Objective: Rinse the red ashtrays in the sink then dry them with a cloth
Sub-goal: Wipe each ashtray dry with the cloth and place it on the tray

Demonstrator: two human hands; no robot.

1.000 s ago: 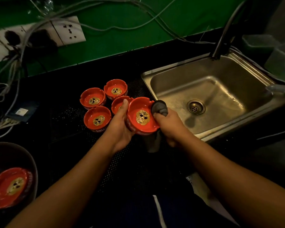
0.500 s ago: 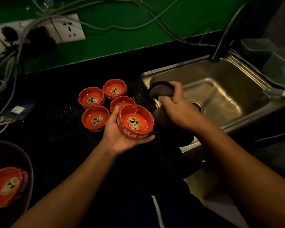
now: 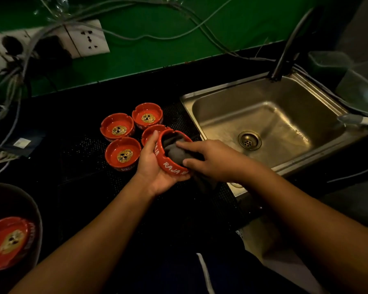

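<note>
Presently we note the left grip (image 3: 155, 168) clasping an ashtray (image 3: 168, 166), the right grip (image 3: 215, 160) holding the cloth (image 3: 174, 152) inside it; four ashtrays (image 3: 123, 154) just beyond seem finished, another ashtray (image 3: 9, 240) in a bowl (image 3: 37, 211) leftward awaits treatment.

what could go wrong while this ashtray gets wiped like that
1. The held ashtray sits tilted in the left hand alone. The right hand, pushing the cloth into it, could lever it out onto the black counter.
2. It is right next to the nearest ashtray of the four set down, so a bump might chip both.
</note>
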